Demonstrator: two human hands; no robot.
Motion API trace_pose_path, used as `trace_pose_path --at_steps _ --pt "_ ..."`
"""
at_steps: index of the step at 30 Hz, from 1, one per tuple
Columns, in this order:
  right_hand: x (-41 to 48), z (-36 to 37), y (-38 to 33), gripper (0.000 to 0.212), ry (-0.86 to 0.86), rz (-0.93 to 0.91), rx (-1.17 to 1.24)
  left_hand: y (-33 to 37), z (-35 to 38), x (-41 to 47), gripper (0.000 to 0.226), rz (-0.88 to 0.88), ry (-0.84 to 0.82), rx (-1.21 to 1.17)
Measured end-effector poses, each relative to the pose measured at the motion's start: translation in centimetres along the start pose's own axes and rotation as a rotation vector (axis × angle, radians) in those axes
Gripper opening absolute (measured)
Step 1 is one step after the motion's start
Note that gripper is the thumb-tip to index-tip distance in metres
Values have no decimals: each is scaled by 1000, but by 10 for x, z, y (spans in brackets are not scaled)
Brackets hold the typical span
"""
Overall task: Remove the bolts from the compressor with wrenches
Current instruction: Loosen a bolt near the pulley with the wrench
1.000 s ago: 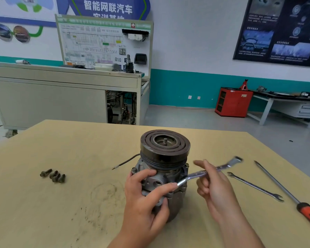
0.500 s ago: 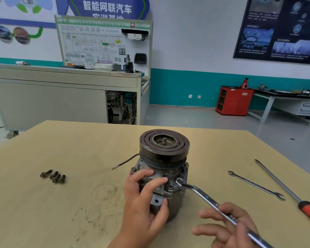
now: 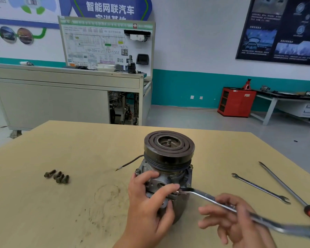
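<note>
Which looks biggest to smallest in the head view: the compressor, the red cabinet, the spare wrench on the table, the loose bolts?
1. compressor
2. red cabinet (far off, so shrunken)
3. spare wrench (longer but thin, a close call)
4. loose bolts

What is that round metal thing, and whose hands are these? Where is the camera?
The camera sits on a person's head and looks down at their own hands. The round metal thing is a compressor, standing upright on a wooden table. The left hand grips it to hold it steady. The right hand works a wrench whose far end sits against the compressor's side; how the fingers hold it is blurred. A few loose bolts lie on the left. On the right lie a second wrench and a long screwdriver with an orange handle.
</note>
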State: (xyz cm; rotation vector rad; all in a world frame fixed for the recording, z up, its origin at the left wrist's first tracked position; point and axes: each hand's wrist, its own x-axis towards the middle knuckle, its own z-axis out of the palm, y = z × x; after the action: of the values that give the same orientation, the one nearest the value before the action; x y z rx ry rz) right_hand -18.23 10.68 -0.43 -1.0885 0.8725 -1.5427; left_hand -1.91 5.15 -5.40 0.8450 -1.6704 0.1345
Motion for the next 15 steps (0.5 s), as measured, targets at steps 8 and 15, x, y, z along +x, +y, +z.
trace_pose_path --at_steps 8,15 --pt "59 -8 17 24 190 179 258 -1 1 0 40 28 0 7" --pt "37 -32 17 31 11 -225 682 -3 2 -4 61 -42 -1 0"
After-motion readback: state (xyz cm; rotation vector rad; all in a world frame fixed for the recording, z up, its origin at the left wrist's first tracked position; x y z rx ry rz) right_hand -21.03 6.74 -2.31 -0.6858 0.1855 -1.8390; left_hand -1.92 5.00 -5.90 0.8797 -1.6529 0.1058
